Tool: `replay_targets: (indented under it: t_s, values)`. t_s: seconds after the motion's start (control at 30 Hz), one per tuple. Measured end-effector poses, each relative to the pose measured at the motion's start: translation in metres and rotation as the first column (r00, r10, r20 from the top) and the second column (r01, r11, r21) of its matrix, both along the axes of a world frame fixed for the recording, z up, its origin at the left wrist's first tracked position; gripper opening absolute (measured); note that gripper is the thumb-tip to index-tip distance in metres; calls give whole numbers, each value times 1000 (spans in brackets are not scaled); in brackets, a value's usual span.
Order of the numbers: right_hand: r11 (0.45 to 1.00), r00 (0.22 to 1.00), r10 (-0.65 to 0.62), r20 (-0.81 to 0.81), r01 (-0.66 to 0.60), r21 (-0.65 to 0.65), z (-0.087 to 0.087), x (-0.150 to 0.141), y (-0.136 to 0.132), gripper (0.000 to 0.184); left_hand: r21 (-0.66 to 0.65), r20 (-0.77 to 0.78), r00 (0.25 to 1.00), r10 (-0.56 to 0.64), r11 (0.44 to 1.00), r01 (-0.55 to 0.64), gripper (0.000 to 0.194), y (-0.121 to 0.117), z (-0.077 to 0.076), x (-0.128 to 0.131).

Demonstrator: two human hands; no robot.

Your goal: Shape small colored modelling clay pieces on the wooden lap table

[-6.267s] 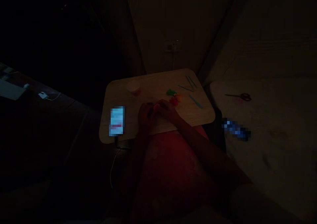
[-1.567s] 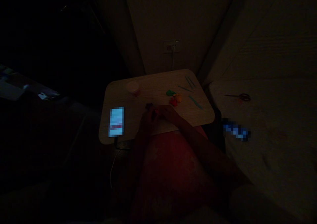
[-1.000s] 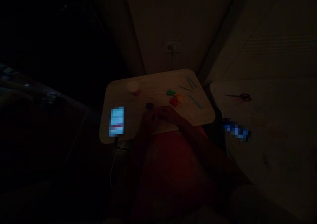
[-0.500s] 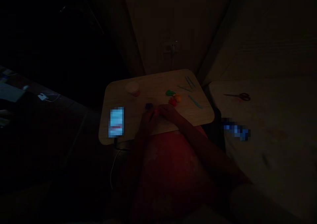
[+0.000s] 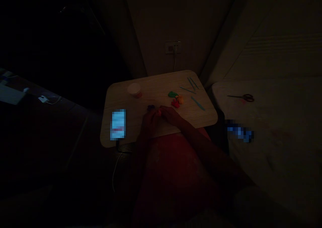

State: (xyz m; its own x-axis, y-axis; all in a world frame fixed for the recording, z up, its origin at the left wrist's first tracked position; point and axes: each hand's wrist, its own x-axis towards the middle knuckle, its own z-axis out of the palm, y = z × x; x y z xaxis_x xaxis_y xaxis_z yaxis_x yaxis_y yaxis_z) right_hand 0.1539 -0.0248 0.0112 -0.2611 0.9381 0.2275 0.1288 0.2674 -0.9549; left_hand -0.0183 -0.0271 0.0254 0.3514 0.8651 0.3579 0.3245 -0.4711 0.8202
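Observation:
In dim light, my left hand (image 5: 150,118) and my right hand (image 5: 170,115) meet over the near part of a small wooden table (image 5: 156,85). Between their fingertips is a small piece of orange-red modelling clay (image 5: 159,112), gripped from both sides and partly covered. A dark blue or purple clay lump (image 5: 151,107) lies just beyond my left fingers. Past my right hand, red clay (image 5: 175,103), yellow-orange clay (image 5: 180,99) and green clay (image 5: 172,94) sit bunched together.
Thin blue-green tools (image 5: 192,83) and a flat clay knife (image 5: 198,103) lie at the table's right. A round lidded tub (image 5: 135,90) stands at the back left, a lit phone (image 5: 118,124) at the front left. Scissors (image 5: 241,97) rest on the pale surface to the right.
Both hands stay almost in place, with the fingers shifting slightly around the clay piece. The other things on the table have not moved.

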Motion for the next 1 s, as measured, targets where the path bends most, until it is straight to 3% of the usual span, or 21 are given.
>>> replay_targets:
  t_s: [0.2, 0.43, 0.67, 0.9, 1.0]
  values:
    - [994, 986, 65, -153, -78, -81, -5, 3, 2, 28, -15, -32, 998, 61, 998, -61, 40, -2, 2, 3]
    - [991, 995, 45, -91, -56, -123, -1, 1, 1, 49, -12, -72, 994, 86, 996, -87, 31, -2, 0, 4]
    - [994, 995, 97, 24, -96, -44, 5, 2, -2, 57, -16, -94, 992, 86, 996, -88, 27, 0, -5, 3]
    - [1000, 999, 0, 39, 0, 6, 0, 1, 2, 48, -22, -59, 990, 129, 991, -130, 29, 1, -9, 3]
    - [998, 998, -32, -48, 30, -54, -4, 0, 2, 40, -23, -24, 994, 104, 994, -104, 37, 1, -9, 3]
